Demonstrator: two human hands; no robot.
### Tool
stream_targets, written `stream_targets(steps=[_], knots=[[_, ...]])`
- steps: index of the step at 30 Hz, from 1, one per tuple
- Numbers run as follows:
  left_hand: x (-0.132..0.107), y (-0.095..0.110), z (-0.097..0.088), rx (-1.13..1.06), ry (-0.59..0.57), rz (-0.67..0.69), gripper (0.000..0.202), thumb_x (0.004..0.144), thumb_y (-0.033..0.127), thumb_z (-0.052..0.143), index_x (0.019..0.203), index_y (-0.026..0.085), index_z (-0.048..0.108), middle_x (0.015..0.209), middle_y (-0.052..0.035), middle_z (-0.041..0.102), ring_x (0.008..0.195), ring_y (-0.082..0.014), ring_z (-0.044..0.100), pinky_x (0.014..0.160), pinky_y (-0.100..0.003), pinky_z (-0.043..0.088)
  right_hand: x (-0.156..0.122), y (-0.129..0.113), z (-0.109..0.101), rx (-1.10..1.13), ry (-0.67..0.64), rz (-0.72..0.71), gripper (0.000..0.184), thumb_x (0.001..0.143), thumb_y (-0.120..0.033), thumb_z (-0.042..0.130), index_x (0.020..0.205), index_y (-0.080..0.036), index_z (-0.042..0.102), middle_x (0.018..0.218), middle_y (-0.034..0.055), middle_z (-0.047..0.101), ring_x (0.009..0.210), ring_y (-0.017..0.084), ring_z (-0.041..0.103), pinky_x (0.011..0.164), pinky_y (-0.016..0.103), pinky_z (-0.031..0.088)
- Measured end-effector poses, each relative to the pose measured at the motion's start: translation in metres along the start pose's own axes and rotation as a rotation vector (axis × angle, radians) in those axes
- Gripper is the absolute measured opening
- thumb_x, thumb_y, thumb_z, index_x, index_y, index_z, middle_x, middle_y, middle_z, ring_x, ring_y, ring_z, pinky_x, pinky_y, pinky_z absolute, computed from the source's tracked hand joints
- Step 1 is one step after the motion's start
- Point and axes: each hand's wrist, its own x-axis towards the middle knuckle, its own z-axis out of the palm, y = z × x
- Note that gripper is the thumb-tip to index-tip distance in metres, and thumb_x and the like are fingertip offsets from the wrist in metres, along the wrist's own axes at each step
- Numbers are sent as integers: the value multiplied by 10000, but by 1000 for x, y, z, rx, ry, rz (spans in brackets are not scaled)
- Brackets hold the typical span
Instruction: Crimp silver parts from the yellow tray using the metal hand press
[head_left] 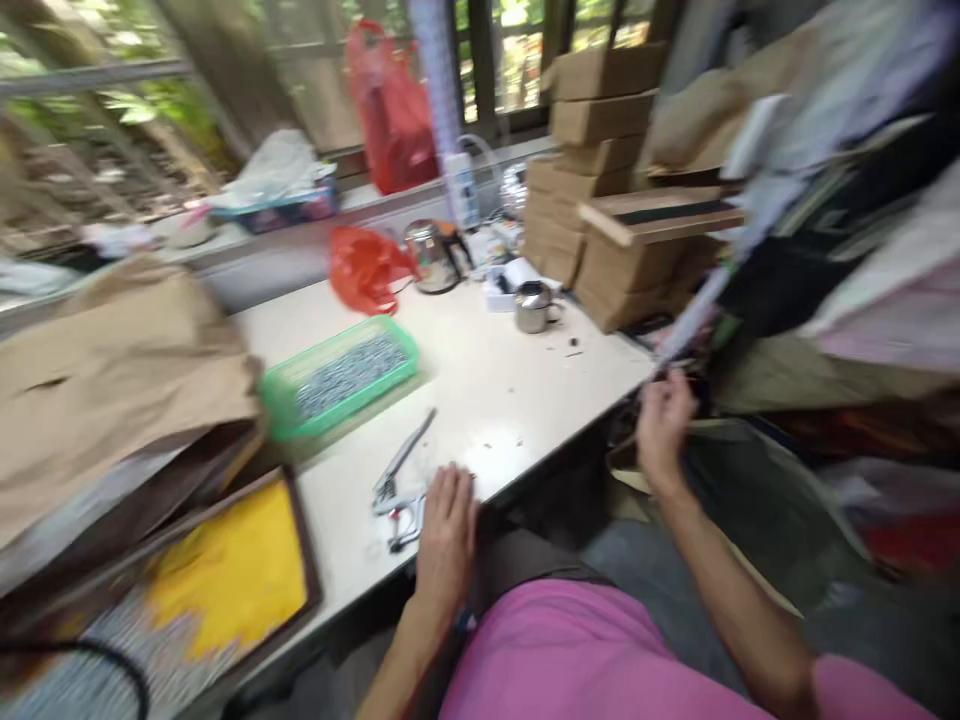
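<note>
My left hand (447,530) lies flat on the white table (510,380) near its front edge, fingers stretched out, beside a metal hand tool (397,480) with long handles. My right hand (664,425) is raised past the table's right edge, its fingers curled toward a long thin pale strip (694,320) that slants up to the right; the picture is blurred there and the grip is unclear. A green plastic tray (341,375) of small grey metal pieces sits further back on the table.
Stacked cardboard boxes (600,170) stand at the back right, with a steel mug (534,306), a metal kettle (433,257) and red plastic bags (367,265) nearby. Brown paper (112,370) and a yellow framed board (232,570) lie at the left. Cluttered piles fill the right.
</note>
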Motion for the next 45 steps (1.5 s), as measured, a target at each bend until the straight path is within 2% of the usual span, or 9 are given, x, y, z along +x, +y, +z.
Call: stream_targets(steps=[2, 9, 13, 16, 21, 24, 27, 33, 45], knots=[[-7, 9, -3, 3, -41, -25, 427, 956, 237, 459, 1378, 177, 468, 1444, -140, 473, 1412, -284, 324, 1091, -483, 414, 7, -15, 4, 73, 4, -22, 502, 942, -505, 409, 1275, -158, 554, 1121, 136, 619, 897, 205, 608, 824, 388, 488], [-35, 30, -32, -24, -35, -70, 346, 952, 252, 477, 1279, 161, 547, 1314, -130, 580, 1286, -244, 486, 1028, -405, 470, -51, -123, 62, 283, -875, -653, 254, 962, -321, 463, 1063, -243, 683, 981, 73, 675, 947, 223, 602, 874, 397, 483], [-41, 7, -68, 73, 62, -399, 276, 969, 288, 433, 1024, 179, 681, 956, -89, 666, 934, -198, 592, 828, -325, 488, -81, -147, 93, 252, -1189, -855, 267, 965, -301, 447, 1036, -232, 696, 966, 97, 661, 937, 239, 586, 852, 402, 484], [-29, -21, -87, 153, -97, -694, 346, 929, 416, 483, 819, 181, 711, 852, -88, 656, 884, -215, 576, 734, -298, 429, -92, -142, 106, 166, -1304, -951, 224, 940, -297, 500, 1013, -219, 697, 954, 106, 634, 914, 240, 582, 818, 384, 486], [2, -54, -94, -78, -517, -1010, 326, 763, 496, 624, 737, 187, 724, 728, -53, 675, 725, -179, 583, 595, -257, 316, -98, -133, 111, 7, -1366, -1090, 408, 856, -324, 635, 1239, -188, 591, 1166, 142, 584, 1040, 267, 560, 864, 397, 483], [7, -65, -91, -134, -550, -979, 358, 756, 494, 593, 663, 169, 712, 601, -29, 615, 637, -156, 538, 561, -256, 281, -92, -131, 121, -67, -1366, -1145, 919, 702, -520, 760, 1450, -155, 370, 1469, 220, 360, 1338, 387, 339, 1049, 529, 346], [0, -74, -86, -237, -535, -984, 448, 791, 519, 517, 626, 143, 696, 503, -7, 533, 530, -124, 457, 527, -249, 269, -81, -127, 140, -143, -1433, -1149, 1160, 599, -691, 744, 1493, -112, 282, 1545, 259, 197, 1427, 438, 116, 1119, 603, 167], [-11, -78, -82, -489, -460, -1111, 481, 805, 548, 481, 769, 122, 701, 560, -2, 566, 470, -99, 425, 495, -237, 302, -68, -119, 165, -157, -1503, -1160, 1200, 575, -790, 671, 1495, -116, 298, 1552, 244, 196, 1424, 455, 96, 1111, 637, 107], [19, -66, -89, -118, -644, -1003, 228, 685, 353, 625, 603, 149, 685, 439, 13, 485, 515, -124, 474, 514, -246, 299, -69, -121, 163, -140, -1510, -1142, 1086, 621, -719, 698, 1476, -145, 351, 1534, 236, 255, 1403, 461, 170, 1085, 672, 130]])
